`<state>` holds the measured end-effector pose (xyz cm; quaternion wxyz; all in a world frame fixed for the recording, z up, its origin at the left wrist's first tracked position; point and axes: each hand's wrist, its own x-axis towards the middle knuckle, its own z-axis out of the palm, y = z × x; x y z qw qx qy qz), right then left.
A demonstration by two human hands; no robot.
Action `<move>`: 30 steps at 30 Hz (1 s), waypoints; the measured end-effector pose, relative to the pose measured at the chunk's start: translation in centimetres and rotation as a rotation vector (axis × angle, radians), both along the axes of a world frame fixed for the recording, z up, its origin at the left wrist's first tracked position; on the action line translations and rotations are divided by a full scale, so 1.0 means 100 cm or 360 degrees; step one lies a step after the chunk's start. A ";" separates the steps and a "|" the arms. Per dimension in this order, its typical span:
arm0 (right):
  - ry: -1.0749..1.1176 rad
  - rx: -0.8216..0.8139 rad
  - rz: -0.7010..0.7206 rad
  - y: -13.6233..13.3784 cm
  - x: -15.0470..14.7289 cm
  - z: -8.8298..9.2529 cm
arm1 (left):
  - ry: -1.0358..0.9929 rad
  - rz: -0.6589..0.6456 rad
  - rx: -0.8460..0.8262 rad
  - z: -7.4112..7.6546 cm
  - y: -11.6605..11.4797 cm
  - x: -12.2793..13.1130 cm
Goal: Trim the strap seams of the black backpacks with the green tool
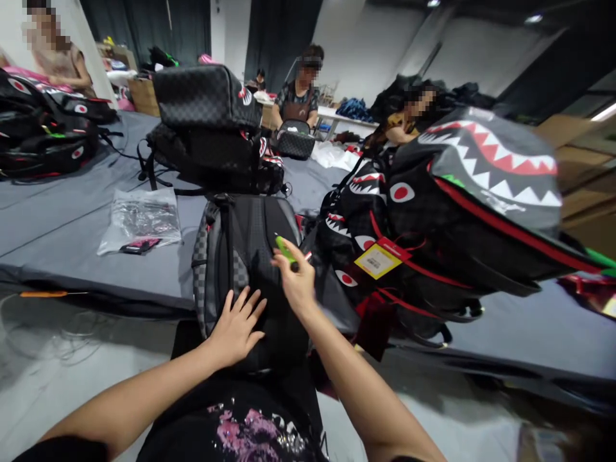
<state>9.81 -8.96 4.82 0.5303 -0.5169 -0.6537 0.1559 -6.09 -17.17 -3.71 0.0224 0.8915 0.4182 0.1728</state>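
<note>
A black and grey checkered backpack (255,224) lies on the table's near edge, its straps and padded back facing up. On its lower part rests my left hand (238,327), palm down with the fingers spread. My right hand (297,276) is closed round a small green tool (285,249) over the right side of the backpack; the tool's thin tip points up and left. Whether that tip touches the fabric I cannot tell.
Shark-mouth backpacks (495,173) with a yellow tag (378,262) are piled at the right. Behind stand stacked dark bags (202,96). A clear plastic bag (144,218) lies left on the grey table (81,224). Several people work farther back.
</note>
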 end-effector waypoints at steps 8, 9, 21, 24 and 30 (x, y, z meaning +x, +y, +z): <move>-0.0511 0.0455 -0.0008 -0.054 0.060 -0.061 | 0.0146 -0.0106 0.0189 -0.053 -0.050 -0.077; -0.0460 0.0492 -0.0067 -0.063 0.070 -0.068 | 0.0120 -0.0162 0.0221 -0.046 -0.049 -0.075; 0.0367 0.0431 -0.0386 -0.043 0.067 -0.091 | 0.0383 -0.0776 0.0567 0.117 0.152 0.120; 0.0475 0.0417 -0.0452 -0.045 0.071 -0.096 | 0.0507 -0.0980 0.0592 0.119 0.149 0.130; 0.0586 0.0359 -0.0405 -0.045 0.073 -0.105 | 0.0512 -0.1066 0.0503 0.110 0.152 0.119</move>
